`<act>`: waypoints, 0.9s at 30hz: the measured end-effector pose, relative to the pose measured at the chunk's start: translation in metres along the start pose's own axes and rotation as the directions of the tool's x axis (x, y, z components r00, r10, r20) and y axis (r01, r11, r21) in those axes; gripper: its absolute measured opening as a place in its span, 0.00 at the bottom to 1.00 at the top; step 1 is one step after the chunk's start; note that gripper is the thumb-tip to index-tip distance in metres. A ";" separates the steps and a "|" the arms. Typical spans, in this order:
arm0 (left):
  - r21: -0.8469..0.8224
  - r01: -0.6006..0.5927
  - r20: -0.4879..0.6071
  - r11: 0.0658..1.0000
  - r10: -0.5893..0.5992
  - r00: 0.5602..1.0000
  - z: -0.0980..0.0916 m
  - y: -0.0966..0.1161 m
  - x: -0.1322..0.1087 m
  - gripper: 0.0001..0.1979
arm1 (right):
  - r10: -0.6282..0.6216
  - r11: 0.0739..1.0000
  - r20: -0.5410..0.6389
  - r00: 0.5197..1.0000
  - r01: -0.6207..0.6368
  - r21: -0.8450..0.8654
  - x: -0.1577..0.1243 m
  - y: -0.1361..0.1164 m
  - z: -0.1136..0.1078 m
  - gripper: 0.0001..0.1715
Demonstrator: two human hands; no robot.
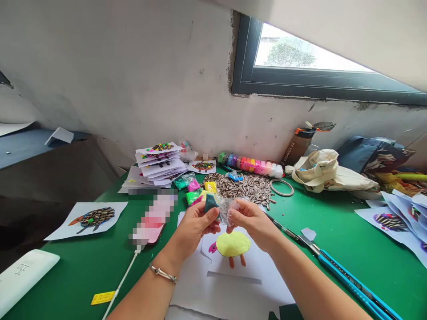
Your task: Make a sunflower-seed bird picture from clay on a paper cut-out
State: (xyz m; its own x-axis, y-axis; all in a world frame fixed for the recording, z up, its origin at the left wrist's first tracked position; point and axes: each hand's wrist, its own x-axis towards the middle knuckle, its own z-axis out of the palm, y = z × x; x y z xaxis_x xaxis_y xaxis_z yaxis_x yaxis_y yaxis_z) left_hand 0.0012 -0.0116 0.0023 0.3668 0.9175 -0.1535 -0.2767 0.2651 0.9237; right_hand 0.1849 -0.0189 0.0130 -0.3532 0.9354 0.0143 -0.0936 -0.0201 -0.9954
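Note:
Above the middle of the table, my left hand (197, 218) pinches a small clear plastic bag (226, 208) with dark teal modelling clay (211, 202) in it. My right hand (249, 215) has its fingers closed on the other end of the same bag. Just below both hands lies white paper (190, 280) bearing a bird figure (233, 244), with a flat yellow body, a pink head and two brown legs. Behind the hands are bags of coloured clay (194, 197) and a pile of striped sunflower seeds (250, 186).
A stack of decorated sheets (160, 173) stands at the back left, behind a blurred pink phone (155, 222). Rightward are a tape ring (282, 187), a long blue-handled tool (347, 275), a cloth bag (316, 166) and a bottle (296, 144). A white power bank (30, 275) lies front left.

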 end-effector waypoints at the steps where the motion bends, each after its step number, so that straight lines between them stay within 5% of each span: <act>1: 0.011 -0.008 0.001 1.000 0.008 1.000 0.000 0.000 0.000 0.17 | -0.019 0.997 -0.036 0.999 0.017 -0.069 0.000 0.001 0.000 0.17; 6: 0.083 -0.008 0.000 0.997 0.008 1.000 0.000 -0.002 0.000 0.16 | -0.139 0.914 -0.175 0.975 0.058 -0.401 -0.002 0.005 -0.005 0.07; 13: 0.077 -0.031 -0.003 0.997 0.031 1.000 0.001 -0.003 0.000 0.17 | 0.063 0.992 0.019 0.998 -0.060 -0.114 -0.002 0.005 0.001 0.15; 16: 0.081 -0.065 -0.001 0.995 0.065 0.998 0.002 -0.002 0.000 0.16 | 0.142 0.989 0.009 0.990 -0.141 -0.054 -0.001 0.004 0.006 0.22; 23: 0.194 -0.083 -0.015 0.978 0.087 0.996 0.003 -0.002 0.003 0.20 | 0.028 0.984 -0.059 0.998 -0.038 -0.172 0.000 0.000 -0.007 0.12; 27: 0.202 -0.078 -0.003 0.976 0.080 0.997 0.003 -0.003 0.002 0.19 | 0.114 0.984 0.020 0.993 -0.110 -0.138 -0.002 -0.006 -0.011 0.04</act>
State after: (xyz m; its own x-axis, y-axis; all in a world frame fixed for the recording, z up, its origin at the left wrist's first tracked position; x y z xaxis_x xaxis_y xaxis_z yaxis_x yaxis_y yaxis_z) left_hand 0.0055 -0.0109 0.0007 0.3410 0.9367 -0.0796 -0.1197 0.1272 0.9846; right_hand 0.1968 -0.0171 0.0174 -0.3802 0.9198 -0.0970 0.0755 -0.0736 -0.9944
